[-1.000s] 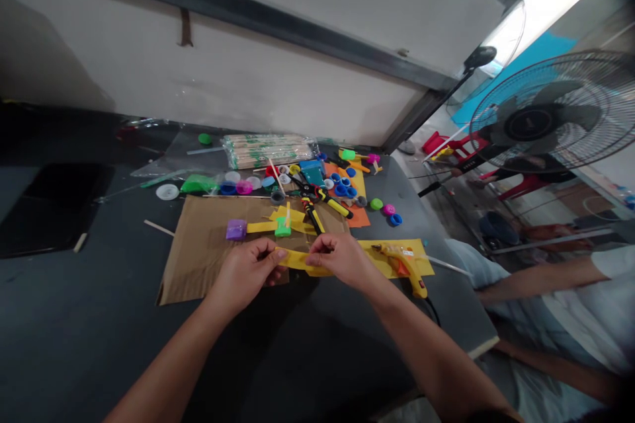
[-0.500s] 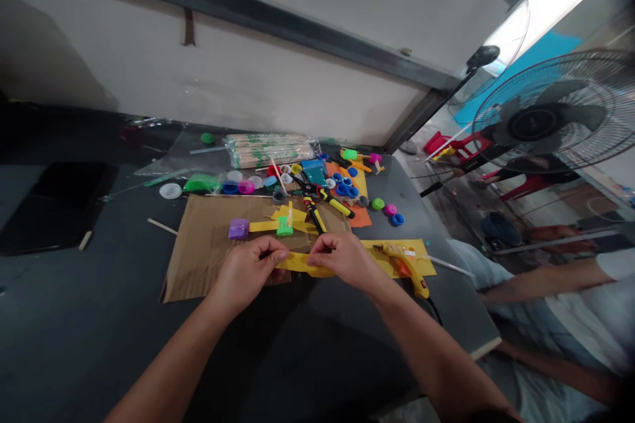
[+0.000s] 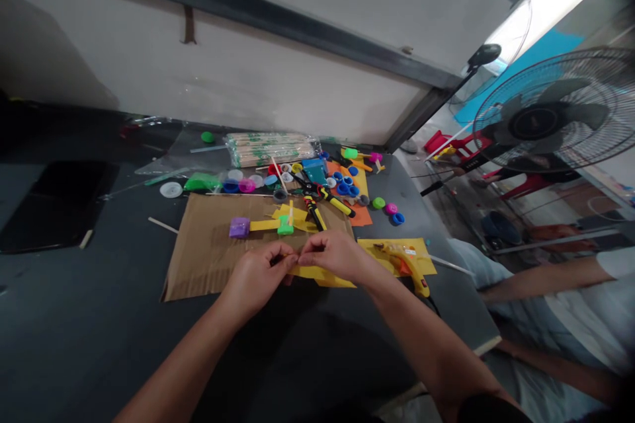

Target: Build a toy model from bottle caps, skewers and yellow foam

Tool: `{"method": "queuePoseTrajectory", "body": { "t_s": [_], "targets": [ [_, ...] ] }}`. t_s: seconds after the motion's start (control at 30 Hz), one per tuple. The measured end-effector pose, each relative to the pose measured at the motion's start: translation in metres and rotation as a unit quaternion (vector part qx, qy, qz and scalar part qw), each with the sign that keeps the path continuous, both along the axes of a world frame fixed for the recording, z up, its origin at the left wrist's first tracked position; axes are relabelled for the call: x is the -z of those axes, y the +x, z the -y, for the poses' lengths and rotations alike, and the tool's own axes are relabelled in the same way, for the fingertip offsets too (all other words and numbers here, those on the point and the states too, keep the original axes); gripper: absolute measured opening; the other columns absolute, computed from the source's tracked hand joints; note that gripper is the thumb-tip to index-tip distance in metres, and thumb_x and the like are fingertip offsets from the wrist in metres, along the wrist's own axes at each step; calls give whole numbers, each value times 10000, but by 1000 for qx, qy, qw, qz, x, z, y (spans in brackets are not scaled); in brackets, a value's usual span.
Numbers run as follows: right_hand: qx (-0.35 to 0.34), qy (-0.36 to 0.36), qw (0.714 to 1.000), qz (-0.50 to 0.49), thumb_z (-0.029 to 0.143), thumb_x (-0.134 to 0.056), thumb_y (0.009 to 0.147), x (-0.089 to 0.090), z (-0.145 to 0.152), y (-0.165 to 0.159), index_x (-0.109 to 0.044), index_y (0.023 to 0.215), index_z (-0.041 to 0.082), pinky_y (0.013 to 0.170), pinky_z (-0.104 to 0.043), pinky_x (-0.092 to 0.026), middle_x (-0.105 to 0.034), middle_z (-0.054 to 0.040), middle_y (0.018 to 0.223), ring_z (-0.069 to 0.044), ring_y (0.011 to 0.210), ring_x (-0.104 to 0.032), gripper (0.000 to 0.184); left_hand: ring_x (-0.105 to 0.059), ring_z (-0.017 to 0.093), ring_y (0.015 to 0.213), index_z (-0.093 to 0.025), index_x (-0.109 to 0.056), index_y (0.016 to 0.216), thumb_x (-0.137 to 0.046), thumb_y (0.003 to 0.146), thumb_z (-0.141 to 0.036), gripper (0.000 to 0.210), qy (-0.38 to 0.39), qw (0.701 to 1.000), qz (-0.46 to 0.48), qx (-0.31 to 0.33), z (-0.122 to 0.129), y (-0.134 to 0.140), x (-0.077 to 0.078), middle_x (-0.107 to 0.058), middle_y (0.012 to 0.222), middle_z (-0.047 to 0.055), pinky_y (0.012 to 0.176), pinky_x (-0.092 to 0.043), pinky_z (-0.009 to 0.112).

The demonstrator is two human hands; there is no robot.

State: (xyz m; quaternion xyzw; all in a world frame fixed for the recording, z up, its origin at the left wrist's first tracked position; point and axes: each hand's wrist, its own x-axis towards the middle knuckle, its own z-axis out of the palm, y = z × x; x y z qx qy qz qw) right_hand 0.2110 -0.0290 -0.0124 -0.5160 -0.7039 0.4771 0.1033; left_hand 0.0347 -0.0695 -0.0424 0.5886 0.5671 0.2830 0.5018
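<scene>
Both my hands pinch a yellow strip [image 3: 325, 275], which looks like paper or foam, above the front edge of the cardboard [image 3: 198, 258]. My left hand [image 3: 258, 275] grips its left end, and the fingertips of my right hand [image 3: 333, 255] meet it there, covering that part of the strip. The rest of the strip runs right, beneath my right hand. Just beyond my hands lie a purple cap piece [image 3: 239, 227] and a green cap piece [image 3: 285, 225], joined by a yellow strip. Black-and-yellow handled pliers [image 3: 314, 213] lie behind my right hand.
A yellow glue gun [image 3: 409, 264] rests on a yellow sheet [image 3: 370, 248] at right. Several bottle caps [image 3: 247, 185] are scattered behind the cardboard, near bagged wooden sticks [image 3: 270, 149]. A dark phone-like slab [image 3: 57, 205] lies left. A fan [image 3: 540, 120] and a seated person [image 3: 555, 297] are at right.
My hands have come together, with the fingertips now meeting. The yellow strip now extends to the right under my right hand instead of being stretched between both hands.
</scene>
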Motion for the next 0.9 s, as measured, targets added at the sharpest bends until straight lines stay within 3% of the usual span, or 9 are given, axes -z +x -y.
{"method": "queuePoseTrajectory", "body": {
  "t_s": [0.2, 0.43, 0.53, 0.63, 0.9],
  "targets": [
    [-9, -1, 999, 47, 279, -671, 763, -2, -5, 12, -702, 679, 170, 530, -213, -323, -601, 36, 584, -89, 554, -482, 141, -602, 148, 564, -192, -646, 732, -557, 790, -395, 230, -33, 998, 39, -33, -2, -3, -2, -646, 613, -15, 562, -435, 251],
    [-47, 29, 996, 65, 249, -553, 850, 1, -7, 26, -716, 789, 164, 630, -232, -387, -694, -12, 749, -136, 703, -590, 194, -593, 136, 532, -181, -604, 723, -615, 751, -425, 246, -77, 989, 107, -63, -4, -6, 7, -598, 611, -30, 549, -497, 257],
    [-32, 45, 998, 41, 307, -516, 884, 2, -3, 26, -709, 841, 172, 658, -241, -408, -699, -26, 802, -148, 746, -608, 240, -581, 130, 517, -184, -580, 721, -649, 716, -436, 262, -93, 982, 138, -90, -5, -5, 8, -575, 601, -45, 542, -517, 264],
    [0, 18, 1000, 5, 345, -608, 824, 0, 1, 23, -691, 830, 178, 617, -226, -411, -679, -10, 760, -132, 689, -587, 187, -574, 126, 499, -183, -577, 724, -663, 701, -433, 266, -91, 982, 139, -94, -5, -5, 7, -577, 579, -45, 524, -509, 255],
    [13, 45, 998, 34, 257, -618, 803, -5, 0, 24, -679, 735, 174, 558, -219, -352, -648, 18, 664, -105, 605, -532, 123, -553, 119, 464, -190, -563, 695, -702, 649, -504, 347, -146, 965, 177, -126, -8, -9, 4, -571, 529, -52, 525, -505, 265]
  ]
}}
